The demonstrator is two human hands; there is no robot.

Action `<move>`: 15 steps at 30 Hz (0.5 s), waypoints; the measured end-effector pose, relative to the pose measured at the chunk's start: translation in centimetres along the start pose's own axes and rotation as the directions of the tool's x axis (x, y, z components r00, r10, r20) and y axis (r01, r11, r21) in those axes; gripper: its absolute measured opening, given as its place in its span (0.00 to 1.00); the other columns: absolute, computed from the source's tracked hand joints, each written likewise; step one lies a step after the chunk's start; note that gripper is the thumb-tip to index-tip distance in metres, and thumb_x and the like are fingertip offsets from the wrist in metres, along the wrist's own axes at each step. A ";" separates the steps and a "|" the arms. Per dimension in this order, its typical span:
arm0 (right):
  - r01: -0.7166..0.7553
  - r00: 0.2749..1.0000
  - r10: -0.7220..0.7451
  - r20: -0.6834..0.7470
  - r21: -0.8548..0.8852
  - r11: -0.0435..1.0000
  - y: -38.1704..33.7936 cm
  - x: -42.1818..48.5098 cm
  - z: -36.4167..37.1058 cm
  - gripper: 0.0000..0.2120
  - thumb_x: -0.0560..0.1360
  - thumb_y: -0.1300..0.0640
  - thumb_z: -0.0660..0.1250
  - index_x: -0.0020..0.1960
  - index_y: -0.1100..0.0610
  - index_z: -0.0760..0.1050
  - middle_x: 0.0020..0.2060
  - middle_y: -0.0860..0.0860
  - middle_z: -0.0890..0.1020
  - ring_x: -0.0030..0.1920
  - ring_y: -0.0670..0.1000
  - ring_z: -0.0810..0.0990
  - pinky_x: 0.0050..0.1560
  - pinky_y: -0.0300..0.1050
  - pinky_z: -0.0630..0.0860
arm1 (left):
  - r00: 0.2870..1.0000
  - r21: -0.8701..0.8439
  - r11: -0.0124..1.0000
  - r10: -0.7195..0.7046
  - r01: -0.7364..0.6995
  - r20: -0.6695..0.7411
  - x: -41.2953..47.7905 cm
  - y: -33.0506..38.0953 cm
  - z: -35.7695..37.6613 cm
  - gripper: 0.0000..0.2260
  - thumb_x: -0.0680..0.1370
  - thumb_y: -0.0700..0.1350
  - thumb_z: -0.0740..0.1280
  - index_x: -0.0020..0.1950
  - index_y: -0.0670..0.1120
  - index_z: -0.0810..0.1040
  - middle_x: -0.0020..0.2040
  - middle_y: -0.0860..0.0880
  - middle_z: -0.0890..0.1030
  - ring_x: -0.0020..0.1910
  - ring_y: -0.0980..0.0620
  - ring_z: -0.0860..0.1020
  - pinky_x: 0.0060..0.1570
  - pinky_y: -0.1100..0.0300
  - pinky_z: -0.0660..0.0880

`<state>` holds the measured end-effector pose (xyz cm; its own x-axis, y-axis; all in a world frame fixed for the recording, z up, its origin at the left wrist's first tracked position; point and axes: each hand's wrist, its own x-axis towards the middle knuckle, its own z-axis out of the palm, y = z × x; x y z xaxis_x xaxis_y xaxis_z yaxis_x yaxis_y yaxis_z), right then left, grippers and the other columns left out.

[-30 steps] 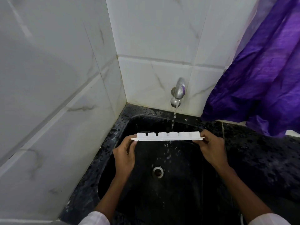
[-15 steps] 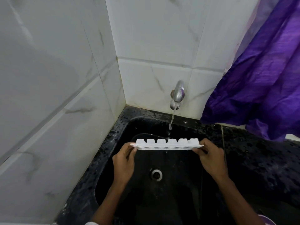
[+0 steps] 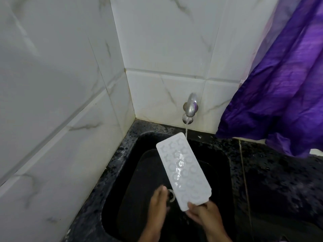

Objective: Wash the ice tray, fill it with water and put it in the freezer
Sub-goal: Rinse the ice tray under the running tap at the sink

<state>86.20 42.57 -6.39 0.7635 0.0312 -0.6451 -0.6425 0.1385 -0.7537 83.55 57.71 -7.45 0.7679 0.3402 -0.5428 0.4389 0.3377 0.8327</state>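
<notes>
Right hand [image 3: 203, 215]: fingers [image 3: 191, 206] curled round the near short end of the ice tray [image 3: 182, 169], thumb on the upper face and the other fingers beneath, gripping it alone. Left hand [image 3: 158, 205]: fingers [image 3: 161, 190] stretched out straight and together, blurred, holding nothing, just left of the tray's near end and apart from it. Ice tray: white plastic, a long rectangle with rounded corners, its face set with rows of small rounded cells, glossy and wet-looking; whether this is the open side or the underside cannot be told. It is held in the air over the sink, lengthwise away from the person and slanted to the left, far end raised toward the tap. Drain [image 3: 171, 195]: round pale metal ring in the sink floor, partly hidden between the left fingers and the tray. Sink [image 3: 122, 189]: deep, black, smooth-walled rectangular basin with rounded corners. Surface [image 3: 272, 173]: black stone speckled with white, surrounding the basin, with a thin seam on the right. Tap [image 3: 190, 106]: short, rounded, dull silver metal, fixed to the back wall. Water stream [image 3: 186, 131]: thin and clear, falling from the spout at the tray's far right corner; contact cannot be told. Wall tiles [image 3: 61, 84]: large, white, glossy, grey-veined like marble. Cloth [image 3: 288, 93]: purple, sheeny, creased, hanging at right onto the surface.
</notes>
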 end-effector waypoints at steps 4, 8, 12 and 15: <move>-0.085 0.980 0.060 0.188 0.127 0.988 1.4 -3.0 2.5 0.17 0.73 0.73 0.68 0.56 0.57 0.79 0.50 0.55 0.86 0.50 0.55 0.86 0.47 0.50 0.82 | 0.996 0.053 0.995 0.089 -0.089 -0.003 -0.3 -0.5 1.3 0.07 0.83 0.48 0.61 0.57 0.50 0.78 0.55 0.51 0.83 0.53 0.54 0.83 0.46 0.63 0.79; -0.112 0.955 0.141 0.261 -0.124 0.986 1.7 -3.7 2.7 0.12 0.73 0.59 0.74 0.56 0.57 0.80 0.46 0.54 0.87 0.48 0.54 0.86 0.51 0.50 0.81 | 0.978 0.110 0.984 0.153 -0.138 -0.140 0.0 -0.2 0.6 0.08 0.84 0.40 0.59 0.57 0.46 0.77 0.51 0.49 0.83 0.48 0.55 0.81 0.35 0.70 0.76; 0.021 0.990 -0.064 -0.126 -0.322 0.947 0.3 -0.7 -0.6 0.15 0.71 0.46 0.73 0.48 0.58 0.82 0.35 0.52 0.86 0.40 0.53 0.84 0.47 0.51 0.80 | 0.975 0.175 0.968 0.197 -0.178 -0.098 0.8 2.0 -2.3 0.10 0.84 0.42 0.60 0.57 0.46 0.80 0.51 0.50 0.85 0.46 0.53 0.84 0.37 0.67 0.78; 0.250 0.934 -0.327 -0.144 -0.390 0.886 -3.7 1.3 -2.0 0.10 0.75 0.44 0.69 0.49 0.49 0.79 0.45 0.47 0.84 0.48 0.47 0.82 0.57 0.53 0.78 | 0.974 0.268 0.937 0.224 -0.225 0.033 1.3 4.1 -4.6 0.11 0.84 0.45 0.60 0.58 0.51 0.82 0.52 0.50 0.86 0.50 0.51 0.85 0.49 0.52 0.82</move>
<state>89.44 40.12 -4.68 0.9138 -0.1586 -0.3739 -0.4038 -0.2555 -0.8785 84.23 63.57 -5.27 0.8617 0.3782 -0.3382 0.3636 0.0046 0.9315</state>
